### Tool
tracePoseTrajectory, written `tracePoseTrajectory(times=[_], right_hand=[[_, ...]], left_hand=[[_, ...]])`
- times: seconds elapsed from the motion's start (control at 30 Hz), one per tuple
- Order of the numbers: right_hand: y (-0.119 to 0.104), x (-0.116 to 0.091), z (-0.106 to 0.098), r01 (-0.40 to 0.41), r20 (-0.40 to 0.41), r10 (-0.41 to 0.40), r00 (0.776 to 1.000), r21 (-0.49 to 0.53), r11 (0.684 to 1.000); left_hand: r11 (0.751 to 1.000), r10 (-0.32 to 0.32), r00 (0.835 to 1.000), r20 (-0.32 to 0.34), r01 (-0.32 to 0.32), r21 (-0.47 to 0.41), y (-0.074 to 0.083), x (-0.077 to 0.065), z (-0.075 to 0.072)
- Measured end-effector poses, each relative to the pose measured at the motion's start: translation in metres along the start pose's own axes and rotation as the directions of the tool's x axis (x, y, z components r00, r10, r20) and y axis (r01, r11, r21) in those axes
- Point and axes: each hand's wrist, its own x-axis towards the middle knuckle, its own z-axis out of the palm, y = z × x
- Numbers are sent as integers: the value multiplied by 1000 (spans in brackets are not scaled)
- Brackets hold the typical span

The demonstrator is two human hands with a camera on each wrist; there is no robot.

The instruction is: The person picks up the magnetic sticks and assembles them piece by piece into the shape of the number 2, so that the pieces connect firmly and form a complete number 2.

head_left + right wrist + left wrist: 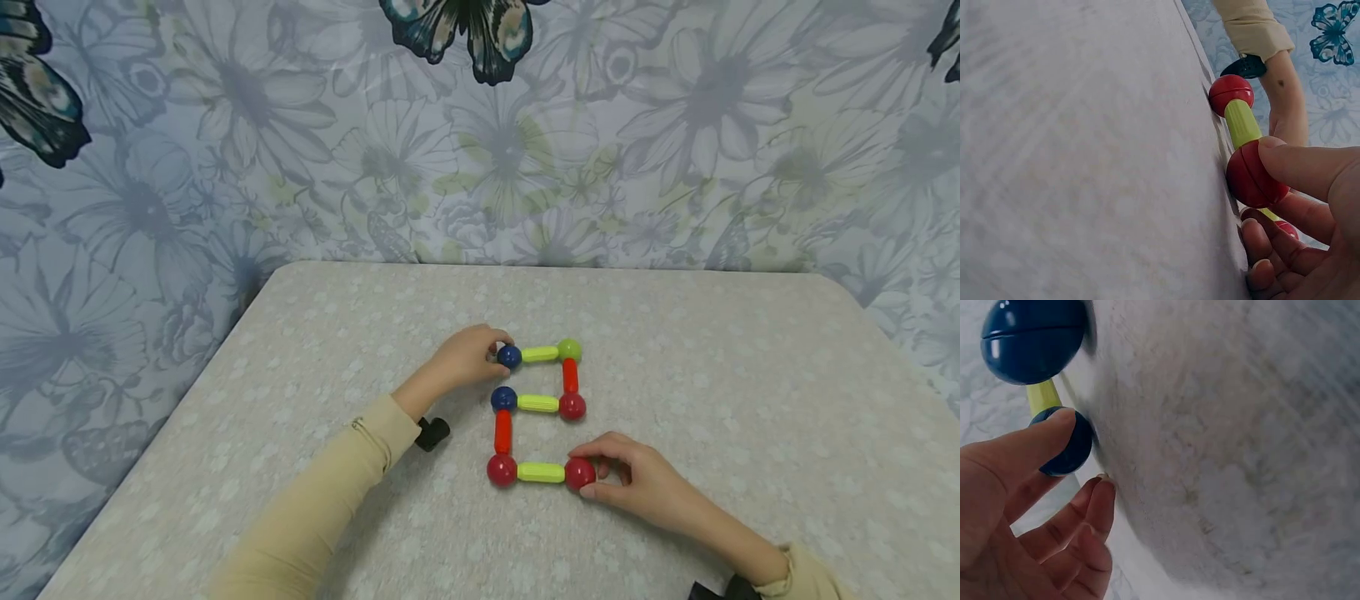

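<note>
On the table lies a zigzag of coloured balls and short rods, shaped like a figure 2. My left hand (pixel 468 357) pinches the far-left blue ball (pixel 509 357), thumb on it in the left wrist view. A yellow-green rod (pixel 540 354) joins that ball to a green ball (pixel 570 350). A red rod (pixel 571 377) leads to a red ball (pixel 572 407), and a yellow-green rod (pixel 537 404) to another blue ball (pixel 504 400). Below, a red rod (pixel 503 432) meets a red ball (pixel 502 471). My right hand (pixel 641 479) pinches the near-right red ball (pixel 580 474), joined by a yellow-green rod (pixel 541 472).
A pale patterned cloth covers the table (pixel 750 375). Behind it stands a flowered wall (pixel 600 167) with butterfly decorations (pixel 491 37). Black wrist devices sit at the left cuff (pixel 390 429) and the right cuff (pixel 802 575).
</note>
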Motion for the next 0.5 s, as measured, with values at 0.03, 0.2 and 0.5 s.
tracePoseTrajectory(times=[0.03,0.2,0.5], right_hand=[[0,0,0,2,-1,-2,1000,-1,1000],[1,0,0,17,-6,-17,1000,-12,1000],[0,-1,0,23,-5,-23,1000,-16,1000]], left_hand=[[1000,6,1000,-9,-6,15,0,2,1],[997,9,996,-84,-2,82,-1,10,4],[996,-11,995,-104,20,90,-4,6,2]])
